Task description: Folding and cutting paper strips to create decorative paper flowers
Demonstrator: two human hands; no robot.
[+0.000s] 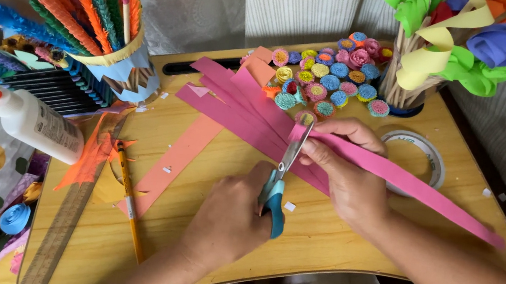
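My left hand (224, 221) grips scissors (279, 181) with teal handles. Their blades point away from me and meet a long pink paper strip (407, 182). My right hand (346, 169) pinches that strip just to the right of the blades and holds it across the wooden lap table (219, 97). More pink strips (232, 102) fan out to the left behind the scissors. A salmon strip (181, 151) lies flat underneath them.
Several small rolled paper flowers (329, 77) cluster at the back. A tape roll (421, 157) and a vase of paper flowers (427, 48) stand at the right. At the left are a feathered paper holder (85, 10), a glue bottle (32, 122), a pencil (128, 197) and a ruler (63, 227).
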